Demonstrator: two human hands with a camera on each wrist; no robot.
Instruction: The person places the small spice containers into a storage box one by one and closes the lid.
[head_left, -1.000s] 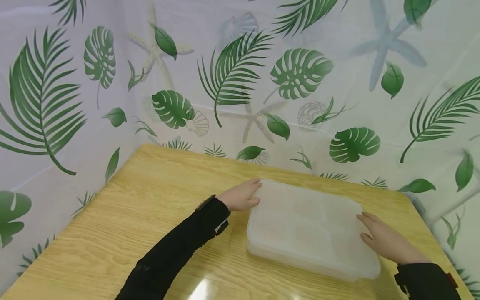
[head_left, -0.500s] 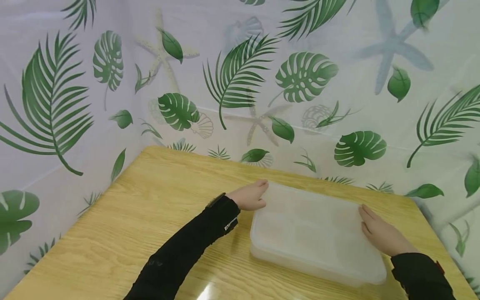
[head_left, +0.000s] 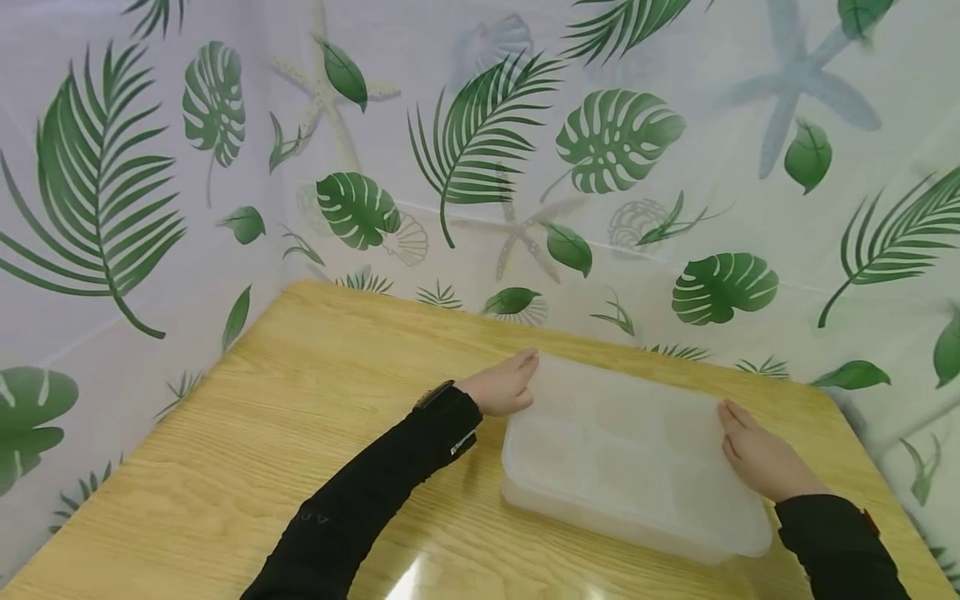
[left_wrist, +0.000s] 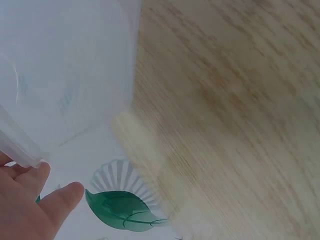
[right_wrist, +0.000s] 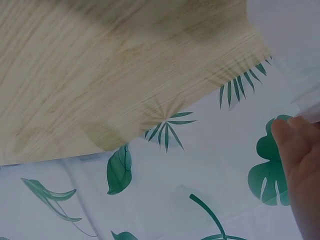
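A rectangular translucent white plastic box stands on the wooden table, with a lid over its top. Several square compartments show faintly through the lid. My left hand grips the lid at its far left corner. In the left wrist view, fingertips of that hand meet the lid's rim, while the thumb shows apart from it. My right hand holds the lid near its far right corner. In the right wrist view only part of that hand shows, touching the rim. The contents are too blurred to tell.
The light wooden table extends to the left of the box. Behind it hangs a white curtain printed with green leaves, starfish and shells, close to the far and side edges.
My right hand has slid along the lid's edge to the far right corner, and its fingers have closed in. My left hand has stayed at the far left corner. The view has shifted slightly.
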